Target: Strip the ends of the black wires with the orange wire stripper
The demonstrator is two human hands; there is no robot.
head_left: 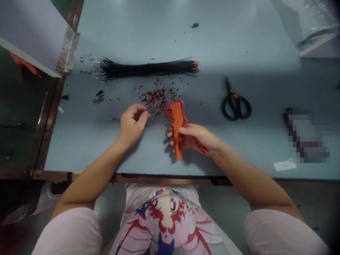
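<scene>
My left hand [133, 124] pinches a thin black wire [113, 119]; its blue, metal-tipped end sticks out to the left, and a short dark end shows past the fingertips on the right. In my right hand [198, 136] is an orange and red wire stripper [177, 117], its jaws pointing up and left, a small gap from the wire. Beyond both hands lies a heap of short stripped insulation bits [157, 97]. Behind that stretches a long bundle of black wires [151, 69], blue ends at left and coppery ends at right.
Black-handled scissors [236, 104] lie to the right. A blurred dark object [305, 134] and a white slip [284, 165] are at far right. A few loose blue terminals [97, 99] sit at left. A white panel [34, 32] with a metal hinge stands at upper left.
</scene>
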